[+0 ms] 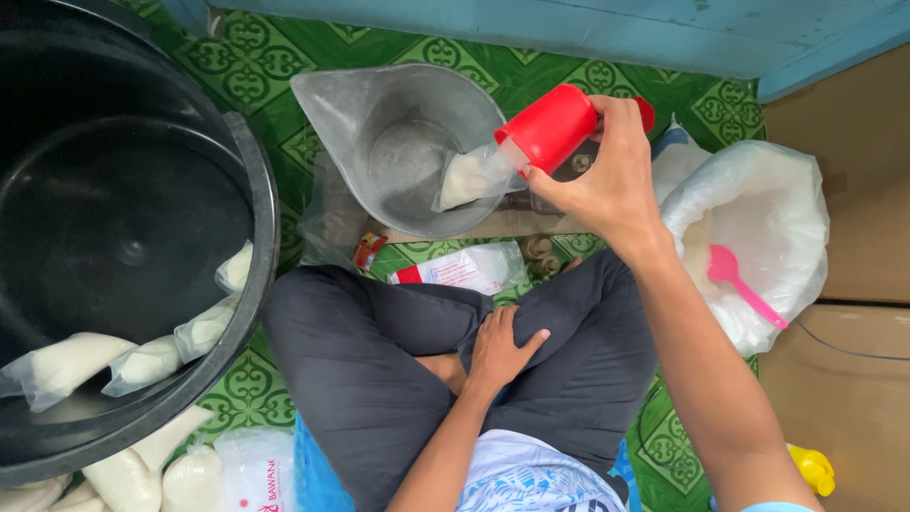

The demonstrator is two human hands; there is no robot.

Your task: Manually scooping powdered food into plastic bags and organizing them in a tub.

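Floor (256,57): green covering with a repeating darker ornamental pattern, seen from above. Far edge: pale blue painted wooden wall (531,24), surface scuffed. Right side: plain brown cardboard panels (853,190), one above another, meeting the blue boards at the corner. Light even and soft, no hard shadows.
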